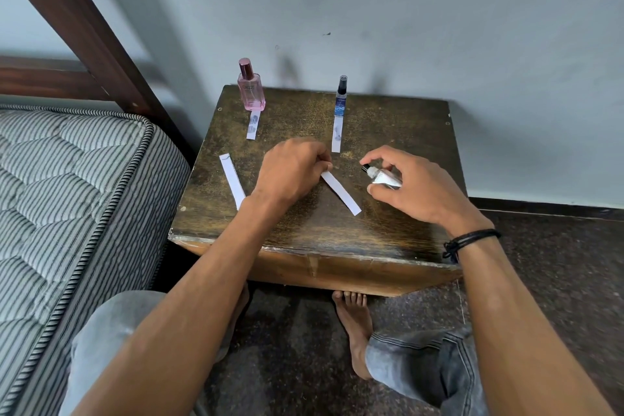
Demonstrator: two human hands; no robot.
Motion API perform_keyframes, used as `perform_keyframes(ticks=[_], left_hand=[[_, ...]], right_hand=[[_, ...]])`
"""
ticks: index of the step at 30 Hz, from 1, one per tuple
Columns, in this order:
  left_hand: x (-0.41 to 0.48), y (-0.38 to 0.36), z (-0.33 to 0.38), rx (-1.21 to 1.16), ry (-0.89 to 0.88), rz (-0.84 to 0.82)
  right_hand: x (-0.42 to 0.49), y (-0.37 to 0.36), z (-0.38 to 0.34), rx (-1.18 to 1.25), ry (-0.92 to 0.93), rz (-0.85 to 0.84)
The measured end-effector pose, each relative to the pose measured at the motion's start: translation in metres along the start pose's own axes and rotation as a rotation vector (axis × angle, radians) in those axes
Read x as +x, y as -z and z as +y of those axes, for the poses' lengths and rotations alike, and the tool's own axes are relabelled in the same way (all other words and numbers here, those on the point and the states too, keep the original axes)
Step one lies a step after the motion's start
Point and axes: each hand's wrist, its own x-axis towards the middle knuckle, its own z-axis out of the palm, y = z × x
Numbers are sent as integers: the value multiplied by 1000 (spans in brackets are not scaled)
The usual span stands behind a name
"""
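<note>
My left hand (290, 167) pinches the far end of a white paper strip (342, 194) that lies slanted on the dark wooden table (320, 233). My right hand (410, 184) grips a small clear spray bottle (383, 176) with a black nozzle, tipped on its side and pointing left toward that strip. Another blank strip (233, 184) lies to the left of my left wrist. At the back, a pink perfume bottle (250, 88) stands above a marked strip (253, 127), and a slim blue spray bottle (341, 98) stands above another marked strip (337, 135).
A striped mattress (67, 206) on a dark wooden bed frame (84, 30) borders the table's left side. A grey wall (439, 27) rises directly behind the table. My knees and bare feet (354, 324) are below the table's front edge, on a dark speckled floor.
</note>
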Motion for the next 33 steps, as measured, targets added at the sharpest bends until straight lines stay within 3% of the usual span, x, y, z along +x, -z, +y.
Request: perform_keyframes(ticks=[10,17,22,26,33], left_hand=[[8,27,-14,-163,56,95],[4,42,-34,-3,154,-233],[-1,34,-35,-54,207,-176],[-2,35,-37,-270,290,-133],[-9,40,-35,-882,348,-110]], right_hand=[[0,0,-4,7,9,11],[4,-4,-8,18,19,6],[7,-6,-16,32,34,4],[11,-8,-22,35,38,0],[15,-13,-33,58,51,-6]])
